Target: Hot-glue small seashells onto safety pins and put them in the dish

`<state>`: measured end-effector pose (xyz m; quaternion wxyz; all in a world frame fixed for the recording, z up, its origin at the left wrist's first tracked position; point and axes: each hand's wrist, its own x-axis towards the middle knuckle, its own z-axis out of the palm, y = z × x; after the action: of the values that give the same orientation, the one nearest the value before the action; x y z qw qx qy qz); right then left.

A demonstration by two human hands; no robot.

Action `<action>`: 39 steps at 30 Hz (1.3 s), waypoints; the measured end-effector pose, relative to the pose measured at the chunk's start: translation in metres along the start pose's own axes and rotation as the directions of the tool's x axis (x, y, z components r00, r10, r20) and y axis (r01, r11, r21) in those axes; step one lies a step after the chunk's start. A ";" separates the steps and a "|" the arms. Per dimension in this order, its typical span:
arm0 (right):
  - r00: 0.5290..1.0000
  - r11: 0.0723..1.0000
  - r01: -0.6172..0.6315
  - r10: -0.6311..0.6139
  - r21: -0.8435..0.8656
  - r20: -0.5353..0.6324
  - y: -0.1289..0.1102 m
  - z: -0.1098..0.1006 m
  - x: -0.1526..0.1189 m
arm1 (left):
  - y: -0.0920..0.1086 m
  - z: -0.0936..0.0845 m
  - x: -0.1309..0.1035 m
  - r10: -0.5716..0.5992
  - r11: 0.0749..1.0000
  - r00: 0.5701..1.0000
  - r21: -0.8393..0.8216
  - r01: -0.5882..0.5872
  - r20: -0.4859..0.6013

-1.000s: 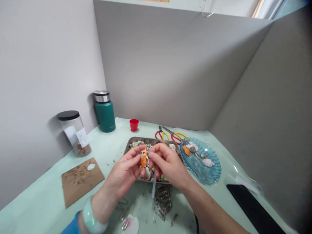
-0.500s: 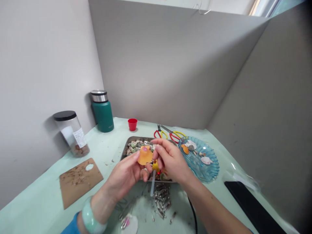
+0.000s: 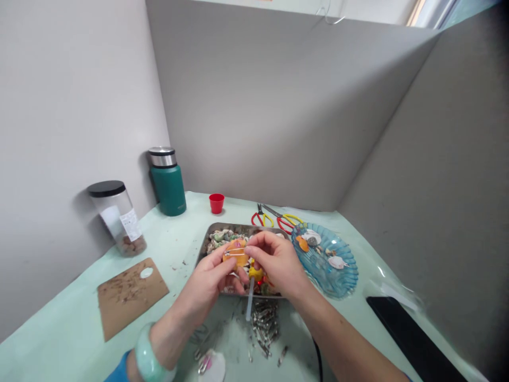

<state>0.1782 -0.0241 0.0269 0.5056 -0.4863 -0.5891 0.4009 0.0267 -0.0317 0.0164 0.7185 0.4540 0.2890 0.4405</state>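
Note:
My left hand [image 3: 212,271] pinches an orange shell [image 3: 239,261] between thumb and fingers above the metal tray. My right hand [image 3: 278,262] holds one end of a silver safety pin [image 3: 235,252], which lies level across the face of the shell. A pinkish spot shows near the shell's top edge. Behind my fingers sits a yellow hot glue gun [image 3: 255,274], partly hidden, with a small red light and a whitish glue stick [image 3: 250,302] pointing toward me. The tray [image 3: 203,246] is full of assorted shells.
Loose safety pins [image 3: 265,324] are heaped before the tray, near a white shell [image 3: 214,367] with a pin on it. At right stand a blue plate [image 3: 328,284] with shells and scissors [image 3: 284,220]. Leftward are cardboard [image 3: 119,310], a jar [image 3: 119,217], a green bottle [image 3: 167,185] and a red cup [image 3: 217,203].
My right hand has brought the safety pin down across the orange shell's face. The left thumb has shifted onto the shell's lower front, and the shell has moved slightly.

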 end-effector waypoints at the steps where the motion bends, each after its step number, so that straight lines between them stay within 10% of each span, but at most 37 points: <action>1: 1.000 0.999 0.010 -0.011 -0.034 -0.025 0.002 0.001 0.000 | 0.000 0.001 0.000 0.002 1.000 1.000 0.023 -0.001 -0.019; 39: 0.997 0.990 0.048 -0.039 -0.131 0.070 0.003 -0.003 -0.002 | -0.003 -0.001 -0.001 0.192 0.944 0.972 0.296 -0.145 -0.135</action>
<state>0.1816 -0.0253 0.0238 0.4607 -0.4923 -0.6415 0.3658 0.0269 -0.0329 0.0129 0.5797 0.5382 0.3666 0.4899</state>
